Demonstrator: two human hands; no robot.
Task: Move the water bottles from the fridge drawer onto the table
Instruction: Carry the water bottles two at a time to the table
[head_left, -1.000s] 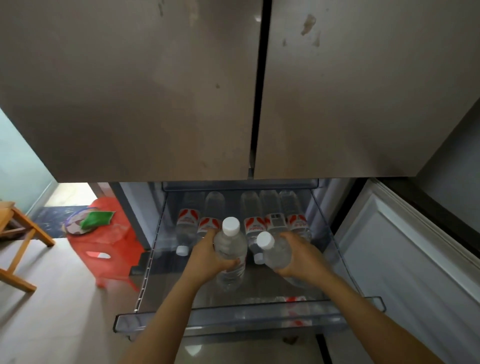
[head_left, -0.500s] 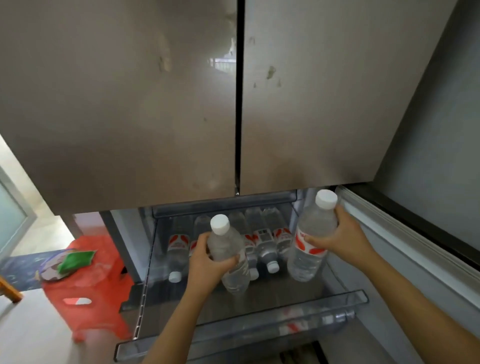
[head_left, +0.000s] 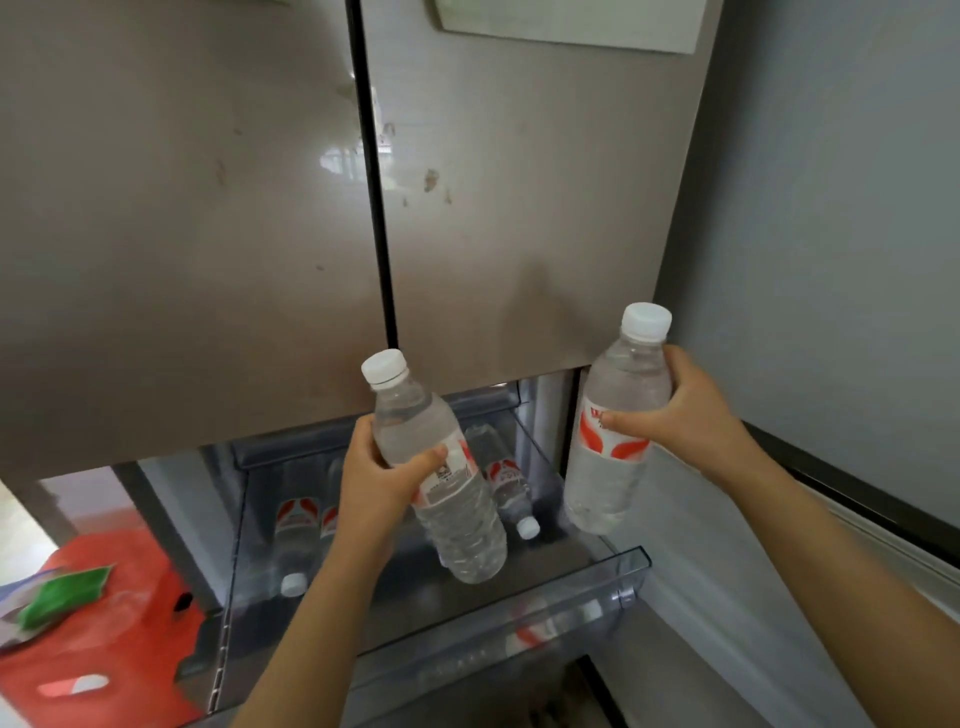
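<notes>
One water bottle (head_left: 462, 530) sits tilted in our left hand (head_left: 374, 478), fingers and thumb curled round its middle, above the open fridge drawer (head_left: 519, 623). We grip a second bottle (head_left: 613, 467) upright in our right hand (head_left: 685, 415) at its red-and-white label, higher and past the drawer's right edge. More bottles (head_left: 506, 483) lie on their sides inside the drawer, caps toward us, and a red stool (head_left: 104, 649) stands to the left.
</notes>
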